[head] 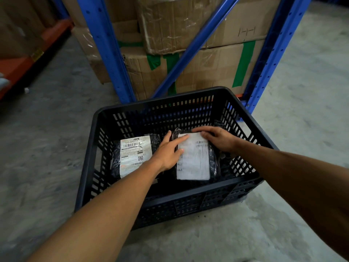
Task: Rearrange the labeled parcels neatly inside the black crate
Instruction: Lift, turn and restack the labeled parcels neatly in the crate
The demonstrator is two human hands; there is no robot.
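Head view looks down on two bare hands inside the black crate [170, 200]. Left hand [168, 152] lies flat with fingers spread on the near-left edge of the right-hand parcel [196, 157], its grip released and pressing rather than closing. Right hand [217, 138] rests palm down over that parcel's far-right corner, fingers loosely curved along the far edge of the white label, not clenched around it. This parcel, wrapped in dark plastic, lies label up toward the crate's right side. A second dark parcel [135, 156], its label reading 310-BAL17, lies label up in the crate's left half, just beside the first. Beyond the crate's far wall stand blue rack posts [105, 48] and stacked cardboard boxes [207, 69]; the crate sits on a concrete floor [47, 148].
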